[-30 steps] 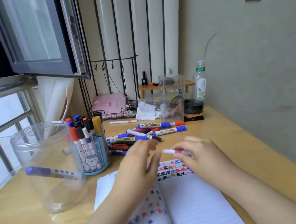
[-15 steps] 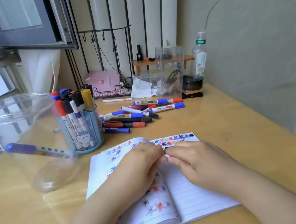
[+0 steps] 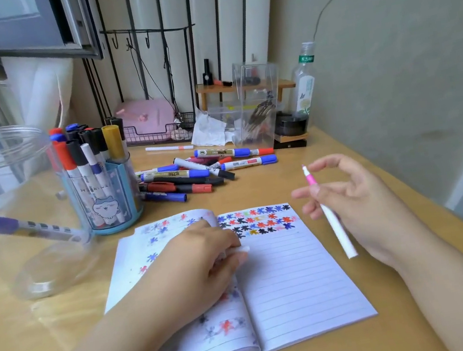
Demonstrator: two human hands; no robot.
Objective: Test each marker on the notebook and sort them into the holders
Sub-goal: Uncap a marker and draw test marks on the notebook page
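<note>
I see my right hand pinching the uncapped pink marker, tip up and away, barrel slanting toward me, just right of the notebook, where my left hand rests clutching the cap.

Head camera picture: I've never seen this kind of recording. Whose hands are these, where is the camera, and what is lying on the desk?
There is no robot here. A person wears a camera on the head, so you look down at their own two hands. The right hand holds an uncapped pink marker, tip up. The left hand rests on the open notebook and pinches a small white piece, probably the cap. Coloured test marks fill the top of the page. On the desk lie a pile of markers, a blue holder full of markers, and a clear jar with one purple marker.
</note>
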